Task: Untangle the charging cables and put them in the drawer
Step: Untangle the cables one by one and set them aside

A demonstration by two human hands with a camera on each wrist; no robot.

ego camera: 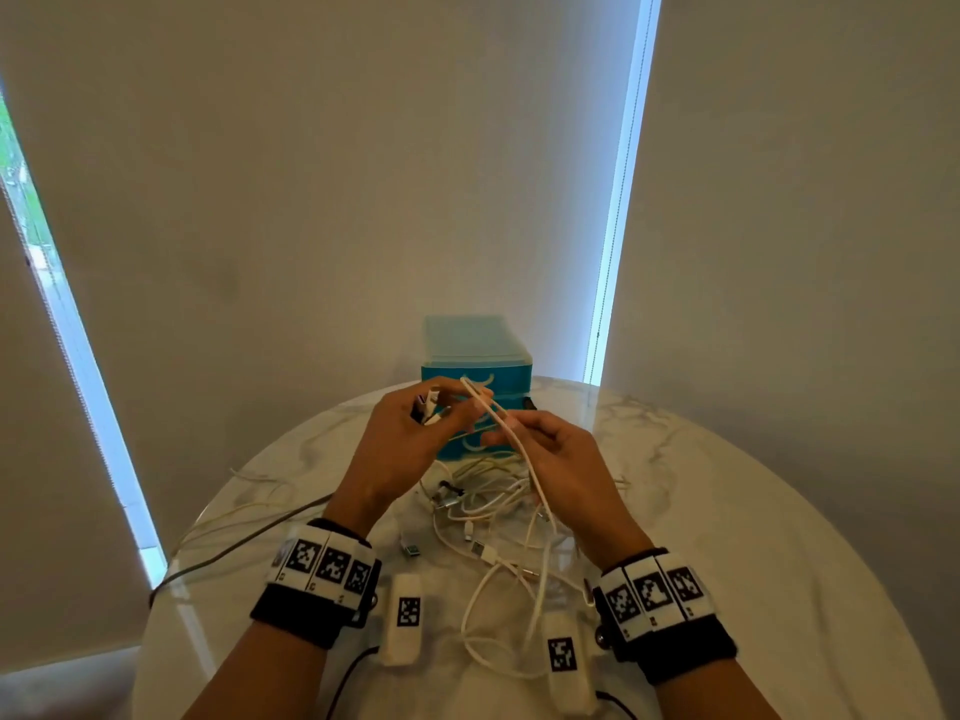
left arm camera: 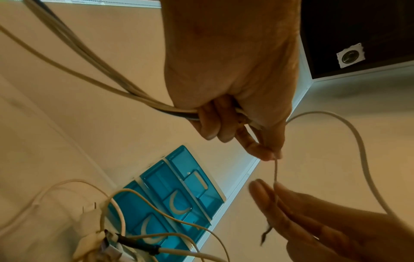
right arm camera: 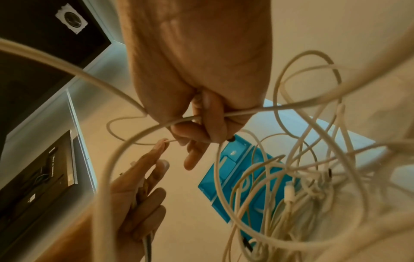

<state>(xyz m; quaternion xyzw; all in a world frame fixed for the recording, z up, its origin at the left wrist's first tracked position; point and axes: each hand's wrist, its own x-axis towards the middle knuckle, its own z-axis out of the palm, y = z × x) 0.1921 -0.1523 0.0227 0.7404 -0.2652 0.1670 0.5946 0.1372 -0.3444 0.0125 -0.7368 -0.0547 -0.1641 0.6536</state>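
head view: both hands are raised above the round marble surface (ego camera: 727, 485), in front of the blue drawer unit (ego camera: 475, 366), whose drawers look closed. the left hand (ego camera: 410, 433) curls around a bundle of cable ends, likely kept aside as already freed. the right hand (ego camera: 550, 449) pinches one white cable (ego camera: 519, 449) that trails down into the tangled pile (ego camera: 488, 506) lying just below and between the wrists.

left wrist view: the left hand (left arm camera: 230, 99) has its fingers wrapped on several strands (left arm camera: 94, 74), and its thumb and forefinger pinch a thin cable tip (left arm camera: 276, 170). the right hand's fingers (left arm camera: 291, 209) lie nearly straight beside that tip, seemingly to draw it clear.

right wrist view: the right hand (right arm camera: 201, 109) is closed around a white cable (right arm camera: 302, 102) crossing its palm, while the heap of loops (right arm camera: 302, 186) hangs close beneath it, over the blue drawers (right arm camera: 226, 186). nothing appears stowed yet.
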